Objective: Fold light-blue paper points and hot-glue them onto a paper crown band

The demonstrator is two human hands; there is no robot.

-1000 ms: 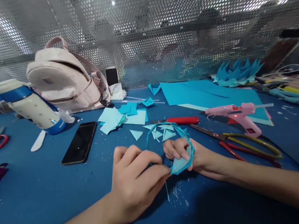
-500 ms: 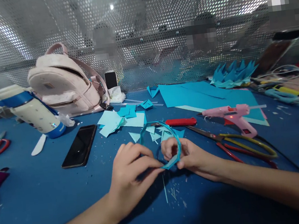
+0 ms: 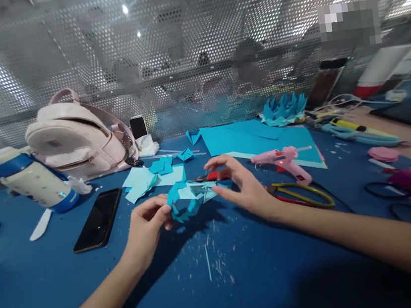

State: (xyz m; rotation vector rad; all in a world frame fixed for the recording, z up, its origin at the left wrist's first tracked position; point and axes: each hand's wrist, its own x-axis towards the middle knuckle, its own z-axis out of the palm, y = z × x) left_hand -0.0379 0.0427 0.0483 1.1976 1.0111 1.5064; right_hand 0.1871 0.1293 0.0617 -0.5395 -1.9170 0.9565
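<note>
A folded blue paper ring (image 3: 187, 211) is pinched at its left side by my left hand (image 3: 147, 227), held a little above the table and tilted. My right hand (image 3: 240, 185) is to the right of the ring, thumb and fingers spread apart with nothing visible between them. Small pale paper scraps (image 3: 207, 190) lie behind the ring and near my right fingertips. A red-handled cutter (image 3: 218, 175) is partly covered by my right hand. Close to my right wrist are yellow-and-red scissors (image 3: 303, 193), and beyond them lies a pink hot glue gun (image 3: 280, 157).
Blue paper sheets (image 3: 241, 137) lie at the back, with a spiky blue paper piece (image 3: 284, 109) beside them. On the left stand a pink backpack (image 3: 72, 135) and a tilted bottle (image 3: 32, 182). A black phone (image 3: 99, 219) lies before them. Cables cross the right side.
My right hand has let go of the ring and opened to its right. My left hand has shifted left with the ring, which has turned. The whole view has swung right.
</note>
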